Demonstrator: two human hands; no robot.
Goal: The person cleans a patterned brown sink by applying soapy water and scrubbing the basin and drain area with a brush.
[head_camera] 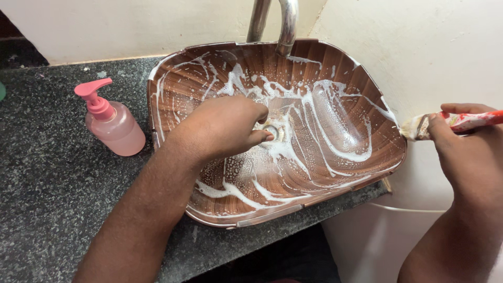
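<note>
Beside the sink (173,68), a pink dispenser (112,123) stands.

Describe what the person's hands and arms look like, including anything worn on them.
Both forearms are bare: no sleeves, watch, bracelets or gloves show. The left hand and right hand carry no rings that can be seen. The left fingers are partly hidden, so rings there cannot be ruled out.

Brown wood-grain sink (367,99), white-streaked; pink soap dispenser (112,126)
</note>
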